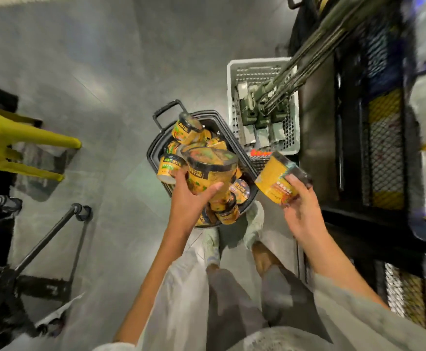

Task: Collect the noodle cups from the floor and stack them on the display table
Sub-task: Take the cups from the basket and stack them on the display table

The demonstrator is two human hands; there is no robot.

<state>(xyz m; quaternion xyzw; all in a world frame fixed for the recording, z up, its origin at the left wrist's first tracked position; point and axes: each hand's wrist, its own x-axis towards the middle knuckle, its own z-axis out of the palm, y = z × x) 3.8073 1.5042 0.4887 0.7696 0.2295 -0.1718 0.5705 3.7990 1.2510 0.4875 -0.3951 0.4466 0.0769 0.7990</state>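
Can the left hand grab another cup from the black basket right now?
Probably not: the left hand already grips a large noodle cup above the black basket, so its fingers are taken.

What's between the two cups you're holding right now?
In the head view, no object: behind the gap between the left hand's cup and the right hand's cup shows only the black basket rim.

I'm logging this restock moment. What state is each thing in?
left hand: grips an upright cup
right hand: holds a tilted cup
black basket: on the floor, heaped with cups
white crate: on the floor, holds packets
yellow stool: standing
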